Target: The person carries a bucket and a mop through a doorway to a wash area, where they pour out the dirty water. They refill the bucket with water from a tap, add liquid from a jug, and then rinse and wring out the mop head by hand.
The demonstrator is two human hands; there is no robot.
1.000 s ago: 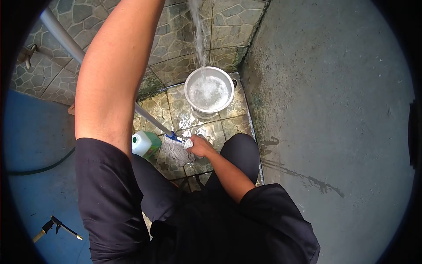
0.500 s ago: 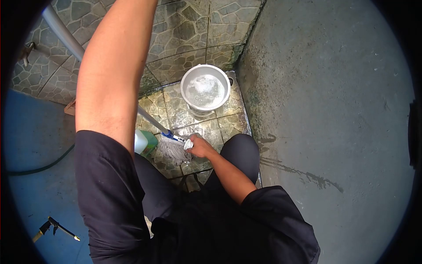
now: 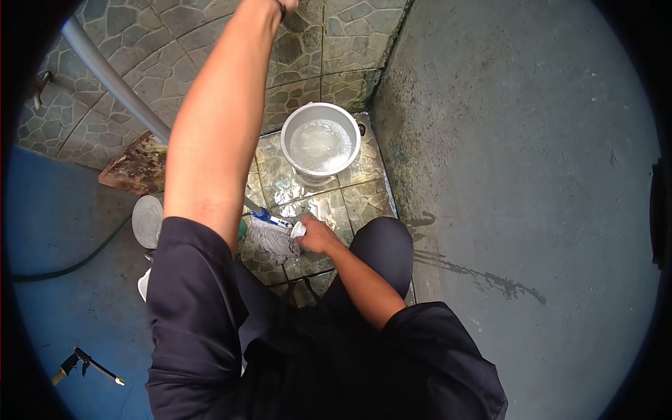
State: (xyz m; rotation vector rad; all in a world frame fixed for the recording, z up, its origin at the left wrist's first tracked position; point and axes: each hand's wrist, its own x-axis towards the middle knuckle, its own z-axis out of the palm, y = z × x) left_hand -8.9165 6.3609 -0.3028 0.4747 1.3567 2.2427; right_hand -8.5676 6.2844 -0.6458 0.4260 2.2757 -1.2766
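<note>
Down by the wet floor, my right hand point(image 3: 317, 235) is closed around the white end piece point(image 3: 298, 229) of a mop's clamp. Grey mop strands point(image 3: 274, 243) hang from the blue and white clamp point(image 3: 269, 218) and touch the tiles. The mop's grey pole point(image 3: 115, 82) slants up to the left, passing behind my left forearm. My left hand point(image 3: 290, 5) is at the top edge of the view, mostly cut off, so its fingers and anything in them are hidden. Beyond the mop stands a light grey bucket point(image 3: 285, 145) with bubbly water point(image 3: 318, 145) inside.
A grey wall point(image 3: 518, 175) bounds the right side. Stone-patterned tiles point(image 3: 301, 105) cover the back wall, with a tap point(image 3: 40, 89) at left. On the left are a round pale disc point(image 3: 147, 221), a green hose point(image 3: 77, 264) and a black spray gun point(image 3: 87, 360).
My left arm has swung to the right, bringing its wrist into view at the top and uncovering the pale disc. White froth in the bucket has spread out. My right hand stays on the clamp.
</note>
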